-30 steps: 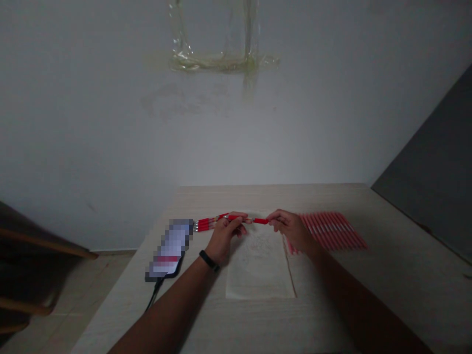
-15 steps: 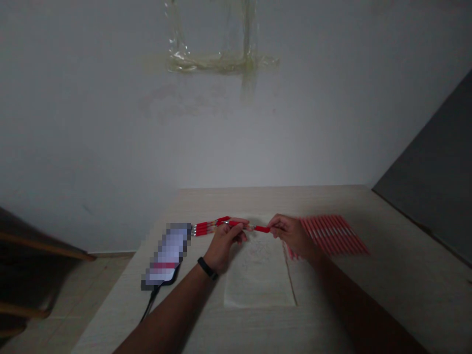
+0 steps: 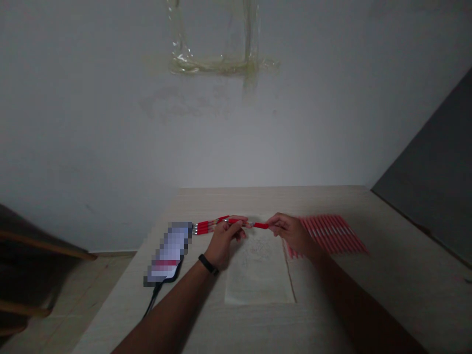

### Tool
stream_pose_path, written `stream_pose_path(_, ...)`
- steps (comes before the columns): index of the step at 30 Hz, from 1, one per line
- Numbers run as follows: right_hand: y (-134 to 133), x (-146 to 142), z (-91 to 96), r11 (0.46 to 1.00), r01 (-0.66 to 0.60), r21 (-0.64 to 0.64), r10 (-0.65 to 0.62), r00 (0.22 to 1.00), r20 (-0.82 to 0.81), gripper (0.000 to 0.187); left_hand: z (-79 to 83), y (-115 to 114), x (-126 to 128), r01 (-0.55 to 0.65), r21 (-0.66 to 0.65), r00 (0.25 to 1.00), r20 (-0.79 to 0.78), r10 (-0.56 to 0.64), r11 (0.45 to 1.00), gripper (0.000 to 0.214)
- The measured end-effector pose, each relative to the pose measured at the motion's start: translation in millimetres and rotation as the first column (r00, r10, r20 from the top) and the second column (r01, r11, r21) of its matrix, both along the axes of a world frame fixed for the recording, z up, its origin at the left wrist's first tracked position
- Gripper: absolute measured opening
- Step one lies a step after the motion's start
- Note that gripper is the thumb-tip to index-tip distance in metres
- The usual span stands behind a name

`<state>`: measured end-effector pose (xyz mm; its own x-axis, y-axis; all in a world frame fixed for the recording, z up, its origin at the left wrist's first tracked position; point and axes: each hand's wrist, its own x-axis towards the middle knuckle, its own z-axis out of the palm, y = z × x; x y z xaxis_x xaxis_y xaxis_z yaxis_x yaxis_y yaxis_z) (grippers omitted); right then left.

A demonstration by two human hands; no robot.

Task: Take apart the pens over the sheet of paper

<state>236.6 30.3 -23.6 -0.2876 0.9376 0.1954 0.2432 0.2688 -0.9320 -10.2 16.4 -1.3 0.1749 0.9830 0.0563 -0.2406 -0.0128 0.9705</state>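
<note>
My left hand (image 3: 223, 240) is closed round the barrel of a red pen (image 3: 236, 222), held just above a sheet of paper (image 3: 258, 275). My right hand (image 3: 291, 231) pinches the pen's red cap (image 3: 261, 225), a short way off the pen's tip. A few more red pens (image 3: 206, 226) lie on the table to the left of my left hand. A row of several red pens (image 3: 332, 233) lies to the right of my right hand.
A phone (image 3: 167, 253) with a cable (image 3: 153, 297) lies on the light wooden table (image 3: 387, 285) at the left. A white wall with tape remains (image 3: 217, 61) stands behind. A dark panel (image 3: 435, 177) is at the right, dark furniture (image 3: 25, 265) at the left.
The cap in my right hand has come slightly away from the pen in my left. Both hands stay over the paper.
</note>
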Motion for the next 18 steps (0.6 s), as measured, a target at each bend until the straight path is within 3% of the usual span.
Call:
stream_pose_path(7, -1, 0, -3.1, 0.999, -0.015, -0.037, 0.015, 1.0, -0.006, 0.018, -1.6, -2, 1, 0.046, 0.028, 0.998, -0.044, -0.045, 0.999, 0.033)
stream_pose_path(13, -6, -5, 9.0, 0.999, -0.046, 0.015, 0.046, 0.999, -0.024, 0.023, 2.6, -1, 0, -0.014, 0.051, 0.997, -0.074, 0.018, 0.999, 0.033)
stream_pose_path(18, -7, -7, 8.3, 0.999, -0.042, 0.008, 0.042, 0.999, 0.017, 0.028, 2.6, -1, 0, 0.009, 0.06, 0.997, -0.081, -0.004, 0.998, 0.033)
